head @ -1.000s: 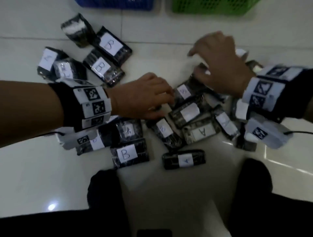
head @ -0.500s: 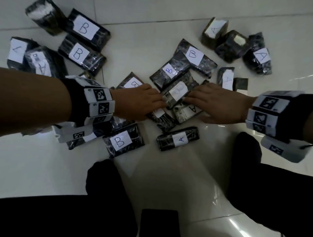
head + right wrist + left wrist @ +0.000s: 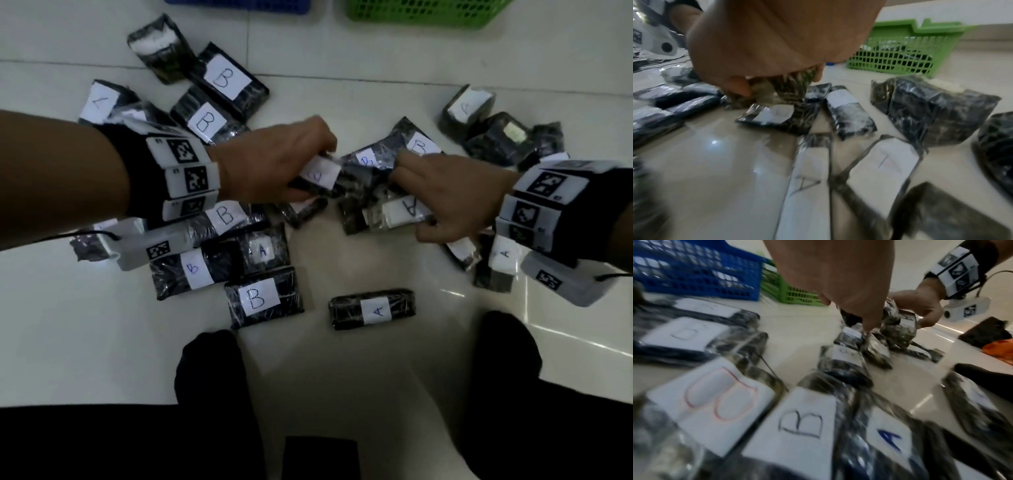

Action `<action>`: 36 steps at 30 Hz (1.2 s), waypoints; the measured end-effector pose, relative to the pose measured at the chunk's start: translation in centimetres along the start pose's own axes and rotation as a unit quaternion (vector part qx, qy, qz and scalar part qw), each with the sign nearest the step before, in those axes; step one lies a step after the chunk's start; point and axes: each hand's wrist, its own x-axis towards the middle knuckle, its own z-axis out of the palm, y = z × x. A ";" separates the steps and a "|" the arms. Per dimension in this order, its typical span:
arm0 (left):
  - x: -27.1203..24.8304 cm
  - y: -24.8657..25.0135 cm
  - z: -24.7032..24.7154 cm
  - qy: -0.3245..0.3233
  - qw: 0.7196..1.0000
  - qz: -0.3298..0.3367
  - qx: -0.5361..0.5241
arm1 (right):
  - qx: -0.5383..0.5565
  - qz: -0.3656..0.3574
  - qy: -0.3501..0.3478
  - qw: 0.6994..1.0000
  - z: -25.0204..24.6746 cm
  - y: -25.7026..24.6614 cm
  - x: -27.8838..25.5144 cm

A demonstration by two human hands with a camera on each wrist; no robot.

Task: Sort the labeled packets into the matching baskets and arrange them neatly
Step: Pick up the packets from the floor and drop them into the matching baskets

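**A:** so what's each hand got?

**B:** left hand is wrapped round a dark packet, label looks like a B but it's blurry. Its long side runs left-right, free end toward the other hand. Right hand grips a packet marked A, also lying crosswise, the letter upside down.

**A:** and where are they?

**B:** Both packets are mid-pile, over the white floor. Loose packets lie all around. Blue basket and green basket sit at the far edge, well apart from the hands.
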 end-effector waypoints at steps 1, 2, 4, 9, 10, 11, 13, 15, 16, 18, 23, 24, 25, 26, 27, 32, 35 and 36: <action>0.5 -0.6 -0.9 0.024 1.000 -0.004 0.018 | -0.005 0.008 0.023 1.000 -1.0 0.7 0.5; 1.1 -1.3 -1.7 0.046 0.998 -0.013 0.034 | -0.005 0.020 0.050 0.999 -1.9 1.5 1.0; 2.7 -2.7 -3.4 0.099 0.992 -0.047 0.062 | -0.008 0.060 0.117 0.991 -3.9 3.4 1.6; 8.7 -4.5 -7.5 0.219 0.966 -0.121 0.067 | -0.007 0.186 0.264 0.947 -8.3 7.6 2.2; 9.9 -4.6 -7.9 0.239 0.960 -0.135 0.054 | 0.007 0.213 0.297 0.931 -8.8 8.1 2.3; 11.4 -4.9 -8.8 0.263 0.953 -0.147 0.047 | 0.024 0.242 0.331 0.912 -9.9 9.1 2.4; 13.8 -5.5 -9.6 0.300 0.937 -0.175 0.035 | 0.080 0.297 0.403 0.862 -10.8 10.2 2.9; 16.4 -6.1 -10.6 0.331 0.920 -0.210 0.022 | 0.152 0.342 0.481 0.793 -11.7 11.4 3.5; 17.8 -6.4 -11.3 0.345 0.911 -0.226 0.006 | 0.190 0.360 0.515 0.754 -12.3 12.1 3.7; 20.1 -6.8 -11.8 0.364 0.891 -0.266 -0.049 | 0.257 0.383 0.559 0.689 -12.4 12.9 3.8; 24.9 -8.5 -11.7 0.304 0.893 -0.325 -0.067 | 0.300 0.407 0.576 0.643 -10.8 14.5 2.2; 25.5 -8.8 -11.4 0.283 0.897 -0.336 -0.051 | 0.298 0.412 0.567 0.648 -10.3 14.9 1.8; 25.9 -8.9 -10.8 0.262 0.901 -0.344 -0.032 | 0.298 0.416 0.558 0.654 -9.7 14.9 1.4; 26.3 -9.1 -10.3 0.249 0.903 -0.350 -0.011 | 0.296 0.417 0.551 0.659 -9.2 15.2 1.0; 26.6 -9.2 -9.7 0.236 0.903 -0.358 0.012 | 0.295 0.420 0.548 0.661 -8.7 15.4 0.7; 27.4 -9.5 -8.3 0.204 0.893 -0.369 0.157 | 0.310 0.427 0.536 0.659 -7.4 16.7 0.4; 27.1 -9.7 -8.2 0.170 0.877 -0.395 0.214 | 0.311 0.421 0.530 0.667 -7.2 17.1 1.0; 26.8 -9.9 -8.1 0.148 0.875 -0.412 0.206 | 0.313 0.416 0.531 0.668 -7.2 17.1 1.2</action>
